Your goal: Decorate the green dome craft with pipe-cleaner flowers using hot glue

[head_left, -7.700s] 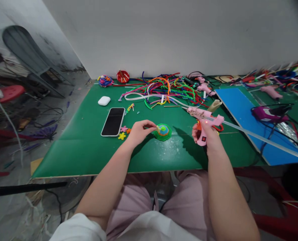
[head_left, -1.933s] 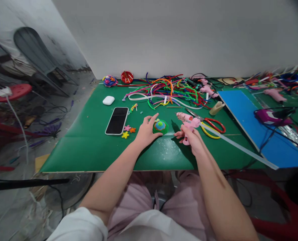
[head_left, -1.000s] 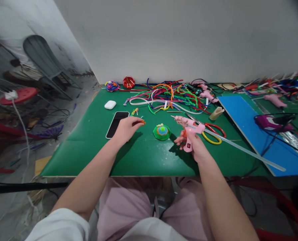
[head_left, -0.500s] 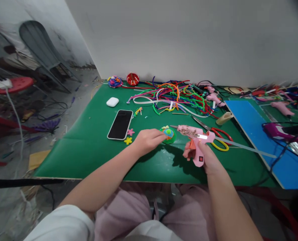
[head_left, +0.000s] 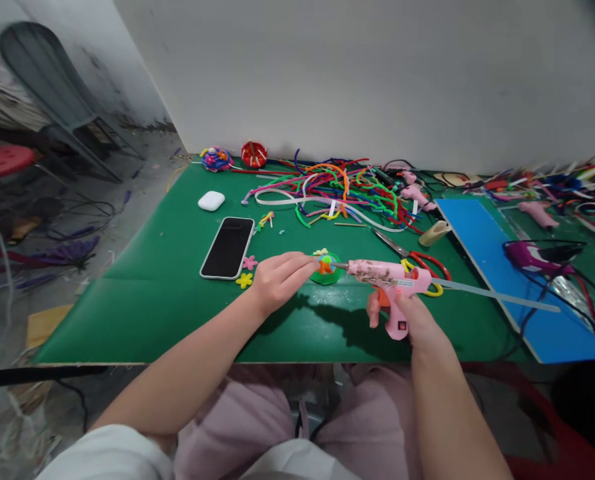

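Note:
My right hand [head_left: 415,317] is wrapped around the handle of a pink hot glue gun [head_left: 390,277], fingers at its orange trigger. A long clear glue stick [head_left: 497,295] sticks out of its back. The nozzle points left and meets, or nearly meets, a small round craft piece [head_left: 329,260] in green, blue and orange. Under that piece lies a green disc [head_left: 327,278]. My left hand [head_left: 282,280] is closed, its fingertips pinching the craft piece's left side at an orange part. A pale yellow flower shape [head_left: 320,252] lies just behind it.
Beside my left hand lie a phone [head_left: 227,248], a pink flower [head_left: 249,263] and a yellow flower [head_left: 244,280]. A white earbud case [head_left: 211,201] sits farther back. Tangled pipe cleaners [head_left: 327,187], scissors [head_left: 407,253], a beige tube [head_left: 434,233] and a blue board [head_left: 497,260] occupy the back and right.
The glue gun's nozzle has come lower and left, onto or close to the craft piece. My left hand stays pinched there. The whole view has shifted slightly to the right.

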The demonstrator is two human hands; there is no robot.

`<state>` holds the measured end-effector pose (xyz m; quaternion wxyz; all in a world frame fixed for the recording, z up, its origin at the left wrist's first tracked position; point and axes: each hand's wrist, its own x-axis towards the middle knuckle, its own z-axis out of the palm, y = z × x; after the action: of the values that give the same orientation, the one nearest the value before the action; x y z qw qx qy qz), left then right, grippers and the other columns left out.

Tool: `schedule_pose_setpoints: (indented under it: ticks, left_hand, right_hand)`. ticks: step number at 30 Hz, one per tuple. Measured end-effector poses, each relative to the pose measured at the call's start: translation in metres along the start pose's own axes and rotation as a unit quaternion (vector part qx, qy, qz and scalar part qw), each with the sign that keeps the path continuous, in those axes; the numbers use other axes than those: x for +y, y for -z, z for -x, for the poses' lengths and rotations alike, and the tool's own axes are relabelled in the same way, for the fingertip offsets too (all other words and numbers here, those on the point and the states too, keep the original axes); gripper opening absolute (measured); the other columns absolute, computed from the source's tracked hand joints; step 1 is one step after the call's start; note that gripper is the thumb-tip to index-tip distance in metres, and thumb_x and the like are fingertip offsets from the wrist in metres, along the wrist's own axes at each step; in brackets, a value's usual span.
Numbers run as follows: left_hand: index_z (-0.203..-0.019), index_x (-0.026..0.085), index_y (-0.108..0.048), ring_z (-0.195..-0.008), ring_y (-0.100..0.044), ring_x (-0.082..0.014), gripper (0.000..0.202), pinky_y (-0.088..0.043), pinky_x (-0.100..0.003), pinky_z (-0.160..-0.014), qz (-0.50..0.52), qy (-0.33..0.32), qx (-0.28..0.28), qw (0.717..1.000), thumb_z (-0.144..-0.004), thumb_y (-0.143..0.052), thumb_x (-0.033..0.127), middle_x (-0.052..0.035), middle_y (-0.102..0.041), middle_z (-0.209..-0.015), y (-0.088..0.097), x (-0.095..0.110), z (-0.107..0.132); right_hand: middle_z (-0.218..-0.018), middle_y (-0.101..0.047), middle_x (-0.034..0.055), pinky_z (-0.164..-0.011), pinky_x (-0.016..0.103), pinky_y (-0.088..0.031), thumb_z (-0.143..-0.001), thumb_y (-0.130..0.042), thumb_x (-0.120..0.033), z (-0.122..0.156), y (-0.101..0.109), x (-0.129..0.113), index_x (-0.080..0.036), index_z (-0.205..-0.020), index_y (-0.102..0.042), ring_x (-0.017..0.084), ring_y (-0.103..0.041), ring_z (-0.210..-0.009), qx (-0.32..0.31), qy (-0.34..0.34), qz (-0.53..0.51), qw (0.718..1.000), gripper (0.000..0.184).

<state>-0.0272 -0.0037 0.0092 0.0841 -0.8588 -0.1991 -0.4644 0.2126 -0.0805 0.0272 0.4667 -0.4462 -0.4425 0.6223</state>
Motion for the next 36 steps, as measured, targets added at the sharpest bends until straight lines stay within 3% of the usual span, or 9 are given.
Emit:
schedule_pose_setpoints:
  ticks: [5,13,26,36]
  left_hand:
    - [-0.1,0.015,-0.058,-0.09,-0.06,-0.0146,0.025,-0.052,-0.027,-0.078,0.001,-0.001,0.007,1.0,-0.077,-0.055,0.007,-0.007,-0.067,-0.092,-0.003,0.001,0.002]
    - [-0.099,0.015,-0.058,-0.09,-0.06,-0.0156,0.023,-0.052,-0.028,-0.076,-0.005,-0.01,-0.01,1.0,-0.078,-0.052,0.008,-0.0078,-0.067,-0.091,-0.004,0.001,0.002]
    - [-0.097,0.015,-0.058,-0.086,-0.062,-0.0156,0.019,-0.053,-0.028,-0.074,-0.014,-0.038,-0.01,0.999,-0.08,-0.051,0.011,-0.0081,-0.067,-0.087,0.0,0.004,-0.005]
    - [-0.094,0.016,-0.058,-0.082,-0.062,-0.0145,0.017,-0.054,-0.027,-0.072,-0.03,-0.05,-0.005,0.998,-0.079,-0.052,0.011,-0.0066,-0.068,-0.085,0.001,0.005,-0.007]
  right_hand:
    - [-0.054,-0.057,0.0013,-0.042,0.028,-0.039,-0.061,-0.059,-0.059,0.001,0.002,-0.002,-0.017,-0.081,-0.063,0.015,-0.052,-0.04,0.0,-0.009,0.039,0.999,0.047]
    - [-0.053,-0.056,0.0016,-0.048,0.028,-0.041,-0.068,-0.057,-0.055,0.001,0.012,0.003,-0.017,-0.064,-0.06,0.014,-0.053,-0.045,-0.033,-0.011,0.079,0.996,0.038]
    - [-0.044,-0.05,0.0,-0.049,0.029,-0.044,-0.068,-0.056,-0.056,0.002,0.014,0.004,-0.018,-0.06,-0.058,0.013,-0.046,-0.04,-0.033,-0.024,0.103,0.994,0.039]
    - [-0.041,-0.048,-0.0025,-0.059,0.035,-0.048,-0.072,-0.054,-0.054,0.0,0.017,0.007,-0.016,-0.089,-0.065,0.012,-0.041,-0.036,-0.044,-0.015,0.111,0.993,0.043]
